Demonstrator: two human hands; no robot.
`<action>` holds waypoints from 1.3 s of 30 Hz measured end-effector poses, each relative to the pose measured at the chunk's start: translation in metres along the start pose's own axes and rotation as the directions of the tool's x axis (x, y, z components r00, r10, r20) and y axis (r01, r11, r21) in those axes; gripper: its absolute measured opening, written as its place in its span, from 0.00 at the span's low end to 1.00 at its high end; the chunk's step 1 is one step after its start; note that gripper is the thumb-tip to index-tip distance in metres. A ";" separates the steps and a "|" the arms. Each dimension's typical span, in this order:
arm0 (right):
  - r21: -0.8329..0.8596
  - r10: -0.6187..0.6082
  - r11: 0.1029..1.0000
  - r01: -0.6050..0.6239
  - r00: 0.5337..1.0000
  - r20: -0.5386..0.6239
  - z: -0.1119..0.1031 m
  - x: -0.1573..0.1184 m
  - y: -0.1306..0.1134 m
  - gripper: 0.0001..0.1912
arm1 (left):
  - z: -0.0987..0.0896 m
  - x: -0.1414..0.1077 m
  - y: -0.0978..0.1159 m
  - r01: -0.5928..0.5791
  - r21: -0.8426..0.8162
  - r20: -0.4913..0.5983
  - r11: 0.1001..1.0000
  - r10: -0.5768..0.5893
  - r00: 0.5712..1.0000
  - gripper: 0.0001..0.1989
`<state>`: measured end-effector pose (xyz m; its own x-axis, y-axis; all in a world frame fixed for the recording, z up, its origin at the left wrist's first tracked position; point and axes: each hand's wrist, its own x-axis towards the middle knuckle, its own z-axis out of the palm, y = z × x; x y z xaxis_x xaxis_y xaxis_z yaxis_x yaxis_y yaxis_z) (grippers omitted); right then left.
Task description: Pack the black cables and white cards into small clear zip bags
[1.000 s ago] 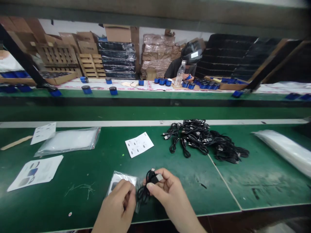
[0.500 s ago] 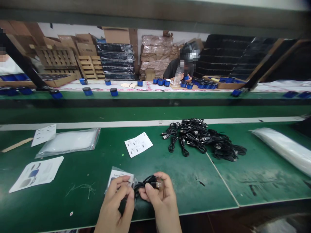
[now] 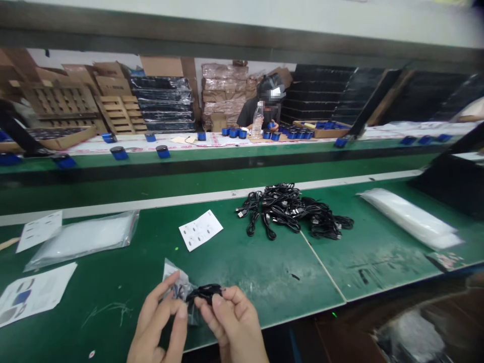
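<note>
My right hand [image 3: 230, 312] pinches a coiled black USB cable [image 3: 206, 291] between thumb and fingers. In my left hand [image 3: 162, 312] is a small clear plastic bag [image 3: 177, 277] with a printed sheet inside. One end of the cable sits at the bag's mouth; my fingers hide how far in it goes. Beyond my hands a folded instruction sheet [image 3: 201, 230] lies on the green bench. To its right is a tangled heap of black cables [image 3: 283, 206], several of them coiled.
At left lie a pack of clear bags [image 3: 85, 239], a loose sheet [image 3: 41, 229] and a stack of printed leaflets [image 3: 36, 292]. A long plastic-wrapped pack [image 3: 410, 217] rests at right. Across the bench a person [image 3: 260, 108] handles blue cylinders near a bottle [image 3: 257, 121].
My view has turned right, so the bench things appear further left. The cable has come closer to the bag, and its USB plug is now covered by my right fingers.
</note>
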<state>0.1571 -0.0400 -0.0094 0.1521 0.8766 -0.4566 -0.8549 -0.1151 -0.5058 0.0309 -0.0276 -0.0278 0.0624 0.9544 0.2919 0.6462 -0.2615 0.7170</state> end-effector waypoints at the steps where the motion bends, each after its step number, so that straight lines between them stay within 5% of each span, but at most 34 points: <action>1: 0.038 0.073 0.997 -0.073 0.997 0.002 -0.001 -0.001 -0.001 0.20 | -0.001 0.000 0.002 -0.014 0.002 0.004 1.000 0.014 1.000 0.08; 4: -0.011 0.108 0.994 -0.108 0.994 0.017 -0.006 -0.002 0.002 0.18 | 0.001 -0.002 0.009 0.063 -0.089 -0.009 0.994 -0.064 0.998 0.10; 7: -0.360 -0.192 0.902 0.236 0.969 0.155 -0.015 -0.001 0.013 0.10 | 0.004 -0.006 0.017 0.143 -0.184 -0.010 0.972 -0.148 0.989 0.11; 9: -0.569 -0.413 0.612 0.550 0.835 0.363 -0.021 0.002 0.018 0.02 | 0.007 -0.009 0.020 0.158 -0.182 0.015 0.971 -0.158 0.987 0.11; 11: -0.642 -0.484 0.292 0.709 0.688 0.540 -0.025 0.004 0.018 0.09 | 0.008 -0.012 0.021 0.154 -0.143 0.025 0.978 -0.152 0.988 0.13; 14: -0.684 -0.459 0.065 0.727 0.630 0.627 -0.027 0.008 0.012 0.14 | 0.013 -0.017 0.020 0.059 -0.070 -0.020 0.996 -0.060 0.998 0.14; 16: -0.715 -0.472 0.057 0.697 0.650 0.595 -0.026 0.012 0.008 0.11 | 0.019 -0.022 0.019 -0.016 -0.023 -0.051 1.000 0.015 0.999 0.15; 19: -0.749 -0.457 0.267 0.607 0.764 0.456 -0.024 0.017 0.004 0.08 | 0.025 -0.026 0.017 -0.089 0.065 -0.078 0.994 0.094 0.992 0.16; 22: -0.770 -0.176 0.455 0.448 0.892 0.415 -0.021 0.020 -0.007 0.07 | 0.018 -0.022 0.015 -0.237 0.158 -0.021 0.959 0.243 0.970 0.18; 26: -0.835 0.062 0.279 0.475 0.859 0.509 -0.015 0.016 -0.028 0.08 | -0.008 -0.004 0.014 -0.242 0.163 0.179 0.956 0.213 0.961 0.05; 28: -0.832 0.113 0.231 0.505 0.835 0.538 -0.012 0.013 -0.036 0.08 | -0.020 0.005 0.015 -0.090 0.141 0.295 0.986 0.045 0.954 0.24; 30: -0.827 0.125 0.302 0.474 0.841 0.527 -0.012 0.011 -0.041 0.08 | -0.027 0.012 0.014 0.062 0.115 0.417 0.991 -0.105 0.903 0.27; 32: -0.805 0.110 0.432 0.407 0.862 0.495 -0.014 0.010 -0.043 0.05 | -0.029 0.015 0.013 0.119 0.067 0.480 0.991 -0.136 0.867 0.16; 34: -0.795 0.132 0.480 0.371 0.866 0.483 -0.017 0.009 -0.045 0.09 | -0.027 0.015 0.013 0.110 0.023 0.451 0.994 -0.109 0.886 0.07; 39: -0.831 0.053 0.288 0.476 0.859 0.510 -0.024 0.009 -0.046 0.06 | -0.020 0.008 0.013 0.218 -0.135 0.330 0.967 -0.164 0.929 0.14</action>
<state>0.2097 -0.0380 -0.0074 -0.1673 0.9849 -0.0456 0.2386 -0.0044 -0.9711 0.0246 -0.0260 -0.0030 0.2034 0.9775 -0.0555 0.5356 -0.0637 0.8421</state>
